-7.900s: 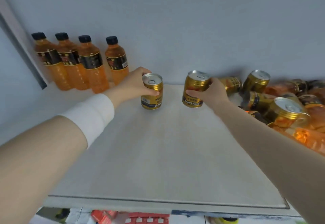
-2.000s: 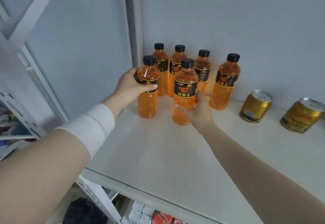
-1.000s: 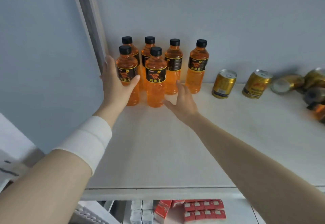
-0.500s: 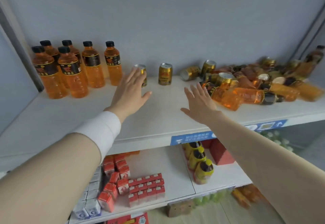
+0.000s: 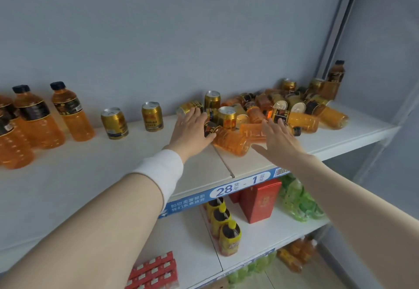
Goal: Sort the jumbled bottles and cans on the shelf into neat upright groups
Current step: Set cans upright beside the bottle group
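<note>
White laminate shelf (image 5: pixel 113 164) ran across mid-frame before a pale blue wall. Upright orange plastic bottles with black caps (image 5: pixel 72 112) stood at far left, two upright gold metal cans (image 5: pixel 114 122) beside them. Right of centre lay a jumbled heap of bottles and cans (image 5: pixel 283 109). At its near edge, the left hand (image 5: pixel 190 130) reached with straight fingers close together, and the right hand (image 5: pixel 277 140) with fingers spread; neither gripped anything.

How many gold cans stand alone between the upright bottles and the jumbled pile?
2: the left can stands nearer the upright bottles; the right can nearer the jumbled pile. None seem hidden there.
</note>
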### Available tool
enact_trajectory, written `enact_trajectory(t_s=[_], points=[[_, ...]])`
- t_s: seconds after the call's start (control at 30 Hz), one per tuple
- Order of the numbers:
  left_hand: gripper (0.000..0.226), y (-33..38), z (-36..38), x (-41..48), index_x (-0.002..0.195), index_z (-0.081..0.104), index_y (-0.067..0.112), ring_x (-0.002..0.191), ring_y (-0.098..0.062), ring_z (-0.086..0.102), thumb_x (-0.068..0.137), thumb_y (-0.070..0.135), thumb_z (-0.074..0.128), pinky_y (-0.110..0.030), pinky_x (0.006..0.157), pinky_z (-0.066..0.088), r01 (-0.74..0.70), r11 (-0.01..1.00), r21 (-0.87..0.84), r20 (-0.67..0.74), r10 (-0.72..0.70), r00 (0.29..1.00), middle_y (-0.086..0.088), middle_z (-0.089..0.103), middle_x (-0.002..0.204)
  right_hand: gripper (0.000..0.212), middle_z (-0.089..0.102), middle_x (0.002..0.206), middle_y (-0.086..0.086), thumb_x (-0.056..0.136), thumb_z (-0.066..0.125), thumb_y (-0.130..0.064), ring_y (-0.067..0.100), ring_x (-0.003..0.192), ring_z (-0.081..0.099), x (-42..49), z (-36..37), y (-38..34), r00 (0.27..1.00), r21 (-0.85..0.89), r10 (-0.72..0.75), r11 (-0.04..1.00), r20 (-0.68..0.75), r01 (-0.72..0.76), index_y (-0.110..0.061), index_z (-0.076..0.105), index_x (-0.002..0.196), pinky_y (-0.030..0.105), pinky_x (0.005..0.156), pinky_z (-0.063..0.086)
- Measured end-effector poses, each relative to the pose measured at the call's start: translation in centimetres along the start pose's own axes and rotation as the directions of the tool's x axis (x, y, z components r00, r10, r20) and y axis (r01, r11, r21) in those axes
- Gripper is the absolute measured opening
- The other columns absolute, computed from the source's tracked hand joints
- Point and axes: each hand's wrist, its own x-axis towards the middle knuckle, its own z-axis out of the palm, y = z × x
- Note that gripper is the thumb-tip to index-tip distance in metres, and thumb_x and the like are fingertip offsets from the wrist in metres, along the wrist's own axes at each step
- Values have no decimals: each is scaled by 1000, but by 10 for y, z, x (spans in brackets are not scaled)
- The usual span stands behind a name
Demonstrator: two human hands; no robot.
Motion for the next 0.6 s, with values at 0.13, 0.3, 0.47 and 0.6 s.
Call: enact_trajectory(t_s=[0.13, 0.3, 0.47, 0.6], points=[[69, -10, 16, 52, 146, 24, 10, 146, -27, 13, 92, 48, 43, -45, 118, 15, 84, 995, -51, 6, -84, 996, -12, 19, 157, 80, 8, 158, 8, 90, 43, -53, 28, 146, -1, 48, 0, 7, 999, 100, 14, 995, 36, -17, -16, 5, 149, 43, 117, 9], [61, -46, 42, 109, 139, 38, 10, 132, -30, 38, 89, 42, 51, -41, 109, 31, 161, 974, -161, 0, -163, 987, -13, 44, 141, 83, 19, 155, 8, 86, 54, -52, 27, 144, 16, 113, 4, -6, 997, 211, -8, 978, 83, -9, -18, 11, 148, 45, 113, 23], [61, -79, 75, 149, 135, 40, 12, 124, -32, 46, 86, 43, 58, -43, 103, 38, 235, 959, -157, 63, -227, 972, -13, 50, 135, 89, 22, 154, 8, 81, 60, -53, 27, 142, 19, 159, 24, -14, 989, 260, -78, 965, 125, 43, -15, 15, 148, 42, 113, 23], [62, -90, 89, 176, 134, 43, 13, 119, -32, 51, 82, 42, 63, -43, 100, 42, 224, 965, -138, 77, -215, 974, -11, 54, 131, 94, 27, 152, 6, 74, 68, -51, 25, 140, 21, 179, 40, -12, 989, 304, -85, 951, 117, 46, -13, 21, 146, 40, 112, 23]])
